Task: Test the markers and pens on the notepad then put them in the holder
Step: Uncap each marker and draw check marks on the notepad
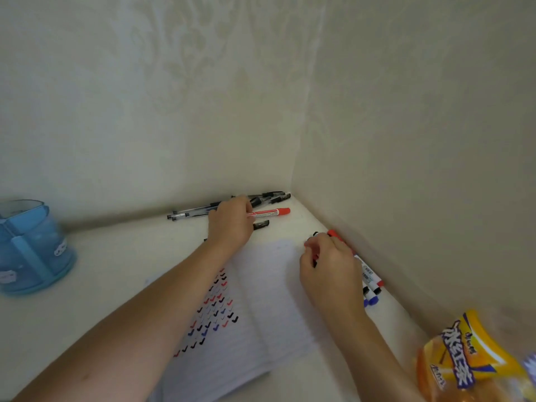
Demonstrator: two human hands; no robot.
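An open notepad [261,309] lies on the white desk, its left page covered with red, blue and black tick marks. My left hand [230,221] reaches past it and pinches a red-capped marker [272,212] beside a pile of black pens [232,206] along the back wall. My right hand [327,265] curls its fingers around markers [372,281] lying along the right wall; what it holds is partly hidden. The blue pen holder [32,250] stands at the far left.
The desk sits in a wall corner, with walls close behind and to the right. An orange-yellow drink bottle [475,364] stands at the bottom right. A loose black pen cap [261,224] lies near my left hand.
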